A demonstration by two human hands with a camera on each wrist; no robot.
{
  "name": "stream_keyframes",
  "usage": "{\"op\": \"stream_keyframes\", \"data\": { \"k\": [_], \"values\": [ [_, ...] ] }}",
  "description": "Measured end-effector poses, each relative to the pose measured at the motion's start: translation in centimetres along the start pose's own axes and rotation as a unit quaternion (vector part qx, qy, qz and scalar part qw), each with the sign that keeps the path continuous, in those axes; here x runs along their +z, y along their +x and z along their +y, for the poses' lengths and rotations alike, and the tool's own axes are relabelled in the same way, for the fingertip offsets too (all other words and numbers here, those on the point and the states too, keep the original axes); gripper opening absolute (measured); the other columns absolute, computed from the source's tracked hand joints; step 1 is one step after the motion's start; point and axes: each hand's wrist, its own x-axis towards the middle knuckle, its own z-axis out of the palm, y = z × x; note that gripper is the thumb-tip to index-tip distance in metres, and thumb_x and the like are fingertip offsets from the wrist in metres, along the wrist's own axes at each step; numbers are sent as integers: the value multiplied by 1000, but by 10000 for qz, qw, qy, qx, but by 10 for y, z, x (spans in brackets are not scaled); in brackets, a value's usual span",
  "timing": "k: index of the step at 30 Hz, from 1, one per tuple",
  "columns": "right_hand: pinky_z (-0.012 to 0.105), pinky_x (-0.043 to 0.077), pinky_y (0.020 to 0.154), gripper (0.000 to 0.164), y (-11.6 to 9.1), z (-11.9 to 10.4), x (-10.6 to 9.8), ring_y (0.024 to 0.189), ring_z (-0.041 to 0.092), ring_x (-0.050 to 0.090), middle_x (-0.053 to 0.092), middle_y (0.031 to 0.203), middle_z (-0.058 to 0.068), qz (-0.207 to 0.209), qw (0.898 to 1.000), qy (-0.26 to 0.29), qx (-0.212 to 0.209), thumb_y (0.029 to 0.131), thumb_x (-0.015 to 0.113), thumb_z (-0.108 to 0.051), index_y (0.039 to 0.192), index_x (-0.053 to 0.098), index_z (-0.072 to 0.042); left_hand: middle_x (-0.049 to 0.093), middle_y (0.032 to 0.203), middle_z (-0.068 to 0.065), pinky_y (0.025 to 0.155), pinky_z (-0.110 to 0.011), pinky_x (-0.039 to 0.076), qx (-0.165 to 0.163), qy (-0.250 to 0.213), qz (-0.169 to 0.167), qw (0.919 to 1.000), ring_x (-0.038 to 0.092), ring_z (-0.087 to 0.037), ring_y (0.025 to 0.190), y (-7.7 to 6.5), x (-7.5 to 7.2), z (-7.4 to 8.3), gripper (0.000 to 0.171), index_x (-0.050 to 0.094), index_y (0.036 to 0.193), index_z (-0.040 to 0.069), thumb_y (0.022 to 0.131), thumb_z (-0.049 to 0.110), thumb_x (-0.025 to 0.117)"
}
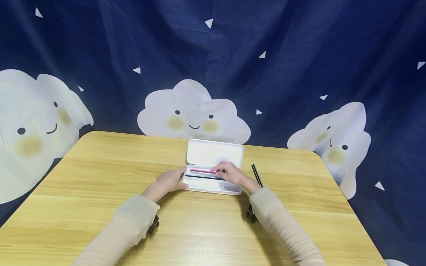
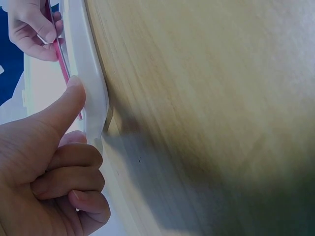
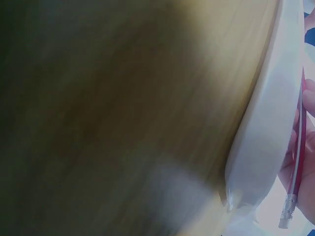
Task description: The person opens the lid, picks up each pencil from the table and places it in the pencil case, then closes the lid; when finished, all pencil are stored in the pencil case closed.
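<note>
A white pencil case (image 1: 213,190) lies on the table with its lid (image 1: 214,152) raised at the back. My left hand (image 1: 169,181) holds the case's left end, thumb at the front corner and fingers toward the back. Over the tray, my right hand (image 1: 230,172) pinches a red pencil (image 1: 199,170). That pencil's silver ferrule and pale eraser end show in the right wrist view. A black pencil (image 1: 203,177) lies lengthwise in the tray, below the red one in the head view.
Two dark, thin sticks, perhaps pencils (image 1: 255,173), lie on the wooden table (image 1: 100,166) right of the case, partly behind my right wrist. A navy curtain (image 1: 266,22) printed with clouds hangs behind the table's far edge.
</note>
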Motion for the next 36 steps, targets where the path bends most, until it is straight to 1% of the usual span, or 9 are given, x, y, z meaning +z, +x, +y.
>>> {"op": "stream_keyframes", "data": {
  "k": [5, 9, 12, 16, 20, 23, 28, 33, 36],
  "values": [
    [21, 44, 68, 20, 3, -5, 2, 75, 10, 50, 63, 87, 9, -235, 9997, -21, 22, 84, 56, 5, 100, 69, -1, 52, 126, -22, 73, -51, 45, -28, -14, 2, 10000, 51, -40, 109, 0, -1, 0, 72, 37, 139, 10, 81, 36, 68],
    [21, 43, 68, 22, 6, -7, 4, 74, 10, 49, 61, 84, 6, -348, 9989, -272, -128, 84, 56, 6, 100, 69, -3, 53, 125, -22, 73, -51, 46, -30, 3, -7, 10000, 52, -40, 108, -1, -1, 1, 72, 37, 139, 10, 80, 36, 68],
    [21, 43, 69, 23, 8, -9, 5, 76, 11, 50, 62, 85, 6, -371, 9980, -456, -253, 84, 56, 7, 100, 70, -3, 53, 125, -22, 72, -50, 46, -40, 10, -19, 10000, 52, -39, 108, -1, -1, 2, 72, 37, 139, 10, 80, 37, 68],
    [22, 43, 71, 25, 9, -11, 5, 77, 12, 51, 62, 86, 6, -372, 9974, -576, -208, 83, 55, 8, 100, 70, -4, 52, 125, -22, 71, -48, 46, -52, 9, -31, 10000, 52, -39, 108, 0, 0, 2, 73, 36, 140, 10, 80, 37, 68],
    [22, 43, 72, 25, 11, -12, 6, 78, 13, 52, 62, 86, 6, -391, 9965, -689, -284, 83, 55, 8, 100, 70, -4, 53, 124, -22, 71, -48, 46, -74, 21, -28, 10000, 53, -38, 107, 1, 1, 1, 73, 36, 140, 10, 80, 37, 68],
    [23, 44, 72, 25, 12, -11, 6, 78, 14, 53, 62, 86, 6, -414, 9958, -734, -346, 83, 55, 8, 99, 70, -3, 53, 124, -22, 70, -48, 46, -79, 38, -31, 10000, 53, -38, 107, 2, 1, 1, 73, 37, 140, 10, 80, 37, 68],
    [22, 43, 73, 27, 12, -8, 7, 79, 14, 53, 63, 87, 6, -493, 9951, -816, -255, 82, 55, 8, 101, 70, -4, 53, 124, -23, 70, -48, 46, -74, 40, -31, 10000, 53, -38, 106, 1, 0, 1, 73, 37, 140, 10, 80, 37, 68],
    [21, 43, 73, 27, 13, -5, 7, 78, 13, 52, 63, 87, 6, -593, 9952, -755, -186, 82, 54, 9, 101, 70, -3, 53, 124, -23, 71, -49, 46, -51, 31, -34, 10000, 53, -39, 107, 1, 0, 0, 72, 37, 139, 10, 80, 37, 68],
    [23, 44, 76, 25, 11, -6, 5, 82, 16, 54, 64, 89, 8, -613, 9960, -639, -138, 83, 54, 8, 101, 69, -1, 53, 124, -23, 72, -50, 46, -43, 18, -33, 10000, 53, -39, 107, 1, -1, 1, 72, 37, 139, 10, 80, 37, 68]
  ]
}}
